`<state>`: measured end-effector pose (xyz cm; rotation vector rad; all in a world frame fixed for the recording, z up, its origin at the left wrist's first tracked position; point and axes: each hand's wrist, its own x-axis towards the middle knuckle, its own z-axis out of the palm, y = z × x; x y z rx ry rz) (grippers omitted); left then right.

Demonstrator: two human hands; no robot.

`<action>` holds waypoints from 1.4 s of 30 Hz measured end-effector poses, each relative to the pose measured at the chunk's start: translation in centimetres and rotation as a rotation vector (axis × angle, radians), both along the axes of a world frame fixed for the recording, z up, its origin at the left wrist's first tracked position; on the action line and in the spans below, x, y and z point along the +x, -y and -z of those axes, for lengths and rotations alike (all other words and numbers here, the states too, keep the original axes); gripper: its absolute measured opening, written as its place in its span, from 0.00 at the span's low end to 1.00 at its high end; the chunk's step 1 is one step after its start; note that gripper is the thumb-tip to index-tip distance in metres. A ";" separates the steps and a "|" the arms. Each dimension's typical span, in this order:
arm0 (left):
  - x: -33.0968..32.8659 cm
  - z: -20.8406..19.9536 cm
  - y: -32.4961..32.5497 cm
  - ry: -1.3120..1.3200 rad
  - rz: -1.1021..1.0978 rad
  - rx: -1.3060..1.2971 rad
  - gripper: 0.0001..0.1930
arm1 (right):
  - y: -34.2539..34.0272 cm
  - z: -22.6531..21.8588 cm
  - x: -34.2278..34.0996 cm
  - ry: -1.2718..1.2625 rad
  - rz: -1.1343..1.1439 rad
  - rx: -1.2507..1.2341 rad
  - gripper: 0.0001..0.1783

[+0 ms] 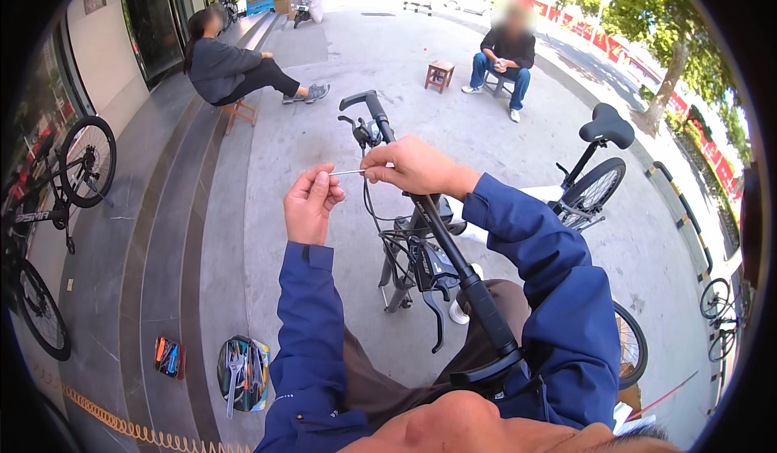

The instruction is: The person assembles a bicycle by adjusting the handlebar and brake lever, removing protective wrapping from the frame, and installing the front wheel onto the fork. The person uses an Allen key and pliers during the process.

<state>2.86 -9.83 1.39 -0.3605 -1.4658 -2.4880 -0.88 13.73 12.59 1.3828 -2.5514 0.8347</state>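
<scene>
A thin silver rod [348, 171] runs level between my two hands, its exact kind too small to tell. My left hand [309, 202] pinches one end between thumb and fingertips. The other end is in the closed fingers of my right hand [417, 164], which lies just over the black handlebar [443, 239]. The bar slants across in front of me, with a grip and a brake lever [437, 323] at its near end. Its far end carries another lever and clamp [366, 132]. Black cables [368, 198] hang below, beside the bicycle's fork [399, 291].
A tool bag [257, 372] and a small tool box [168, 357] lie at the lower left. Black bicycles [57, 210] stand by the steps. A bicycle saddle [607, 127] and rear wheel stand right. Two people sit farther off, near a wooden stool [439, 74].
</scene>
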 end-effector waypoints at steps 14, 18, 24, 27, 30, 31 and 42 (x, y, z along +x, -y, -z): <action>-2.4 0.3 -5.7 -0.133 0.560 0.897 0.19 | -2.1 3.4 -0.1 0.056 0.097 -0.306 0.11; -3.2 -0.3 -4.6 -0.131 0.778 0.833 0.22 | -2.1 3.9 -0.4 0.023 0.091 -0.312 0.11; -2.4 -1.8 -2.4 0.078 0.358 0.474 0.20 | -1.9 4.1 -0.6 0.090 0.077 -0.332 0.11; -1.3 -2.4 -1.9 0.053 0.119 0.112 0.15 | -2.0 4.1 -0.6 0.084 0.080 -0.327 0.11; -0.4 -3.0 -1.4 -0.105 -0.131 -0.339 0.12 | -2.1 4.0 -0.6 0.097 0.084 -0.307 0.11; -0.3 -3.1 -1.4 -0.219 -0.207 -0.465 0.12 | -2.1 4.0 -0.6 0.102 0.080 -0.310 0.11; 2.0 -2.6 -4.9 -0.258 -0.806 -0.778 0.18 | -2.0 4.1 -0.8 0.091 0.089 -0.292 0.12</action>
